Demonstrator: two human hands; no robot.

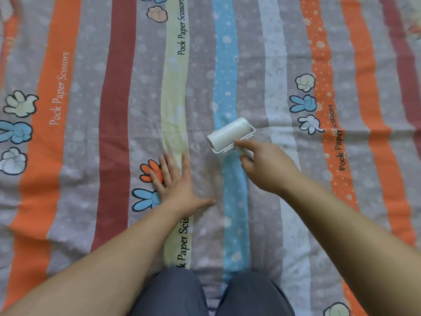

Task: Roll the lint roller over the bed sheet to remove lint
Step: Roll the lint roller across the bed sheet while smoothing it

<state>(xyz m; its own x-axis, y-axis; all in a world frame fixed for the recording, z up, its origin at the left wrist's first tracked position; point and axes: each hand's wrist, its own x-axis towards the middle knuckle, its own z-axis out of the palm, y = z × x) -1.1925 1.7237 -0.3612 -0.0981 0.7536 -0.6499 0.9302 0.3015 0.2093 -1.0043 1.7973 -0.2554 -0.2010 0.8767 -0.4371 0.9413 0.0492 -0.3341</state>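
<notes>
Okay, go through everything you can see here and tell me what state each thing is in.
lint roller: resting on the sheet across the blue stripe, handle held.
right grip: curled round the roller's handle, forefinger stretched forward.
left grip: flat, fingers straight, pressing on the sheet.
bed sheet: spread out, lightly wrinkled.

Home bedroom: striped bed sheet (118,110).

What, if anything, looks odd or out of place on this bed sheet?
The printed slogan reads "Pock Paper Scissors", seemingly a misprint of "Rock". Otherwise nothing stands out: the right hand holds the lint roller on the bed sheet, the left hand lies flat.
</notes>
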